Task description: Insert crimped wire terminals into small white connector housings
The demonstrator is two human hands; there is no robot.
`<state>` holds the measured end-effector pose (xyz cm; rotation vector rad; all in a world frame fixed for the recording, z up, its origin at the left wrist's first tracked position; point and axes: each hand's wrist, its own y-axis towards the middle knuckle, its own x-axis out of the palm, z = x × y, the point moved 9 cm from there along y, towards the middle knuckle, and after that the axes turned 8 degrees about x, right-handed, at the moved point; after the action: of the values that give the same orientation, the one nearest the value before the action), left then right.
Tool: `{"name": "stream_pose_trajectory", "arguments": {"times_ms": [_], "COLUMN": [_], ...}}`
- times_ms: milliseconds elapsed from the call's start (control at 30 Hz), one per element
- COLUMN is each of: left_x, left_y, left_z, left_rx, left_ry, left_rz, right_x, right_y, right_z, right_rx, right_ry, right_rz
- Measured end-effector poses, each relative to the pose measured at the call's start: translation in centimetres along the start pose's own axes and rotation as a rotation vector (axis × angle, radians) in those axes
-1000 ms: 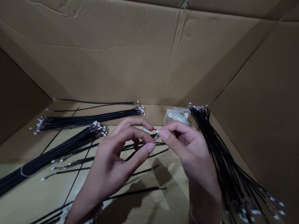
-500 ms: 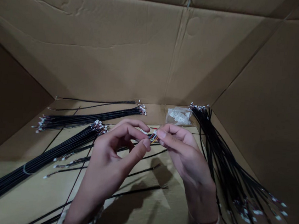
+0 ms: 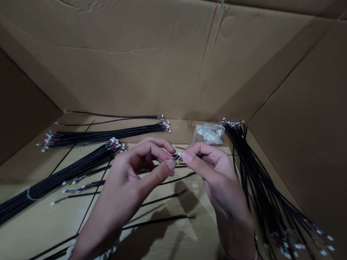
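Wires [image 3: 179, 159] of several colours, slanting up rightward from the closed grip of the left hand [image 3: 130, 183] into the tight pinch of the right hand [image 3: 225, 185], with red wire [image 3: 180, 148] apart just above.

A cardboard wall [image 3: 120, 74] is seen at twelve o'clock; a banded black cable bundle [image 3: 55, 181] is laid at eight, a looser cable bundle [image 3: 258, 178] at four.

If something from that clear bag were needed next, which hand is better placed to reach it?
Probably the right hand: the clear bag lies just beyond it, while the left hand is farther off. The right would likely have to release the colored wires first.
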<state>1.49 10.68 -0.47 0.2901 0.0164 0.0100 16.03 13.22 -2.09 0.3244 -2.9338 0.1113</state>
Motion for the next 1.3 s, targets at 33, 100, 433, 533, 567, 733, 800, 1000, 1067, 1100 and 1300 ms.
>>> {"name": "stream_pose_trajectory", "arguments": {"times_ms": [33,100,433,533,567,733,800,1000,1067,1100,1300], "left_x": [0.1,0.2,0.2,0.2,0.3,0.4,0.5,0.1,-0.3,-0.4,0.1], "left_y": [0.0,0.0,-0.1,-0.3,-0.3,-0.3,-0.3,0.2,0.5,0.7,0.4], "left_z": [0.0,0.1,1.1,1.4,1.5,2.0,2.2,1.7,1.4,1.2,1.0], "left_rx": [0.001,0.008,0.152,0.183,0.195,0.259,0.277,0.262,0.233,0.213,0.168], "left_ry": [-0.001,0.014,0.171,0.207,0.217,0.276,0.307,0.294,0.285,0.29,0.276], "left_rz": [-0.007,-0.014,-0.015,-0.013,-0.013,-0.022,-0.024,-0.016,-0.034,-0.067,-0.451], "right_x": [-0.1,-0.3,-0.5,-0.5,-0.5,-0.4,-0.3,-0.3,-0.4,-0.4,-0.8], "right_y": [0.0,-0.1,-0.3,-0.5,-0.6,-1.0,-1.2,-1.0,-0.6,-0.5,-0.8], "right_z": [0.0,0.0,-0.1,-0.5,-0.7,-1.8,-2.4,-2.5,-2.5,-2.7,-4.1], "right_rx": [-0.005,-0.008,-0.025,-0.038,-0.045,-0.091,-0.148,-0.188,-0.199,-0.232,-0.433], "right_ry": [-0.033,-0.076,-0.043,-0.099,-0.119,-0.261,-0.357,-0.395,-0.327,-0.298,-0.202], "right_rz": [0.01,0.028,0.026,0.022,0.023,0.075,0.104,0.112,0.078,0.053,-0.086]}}
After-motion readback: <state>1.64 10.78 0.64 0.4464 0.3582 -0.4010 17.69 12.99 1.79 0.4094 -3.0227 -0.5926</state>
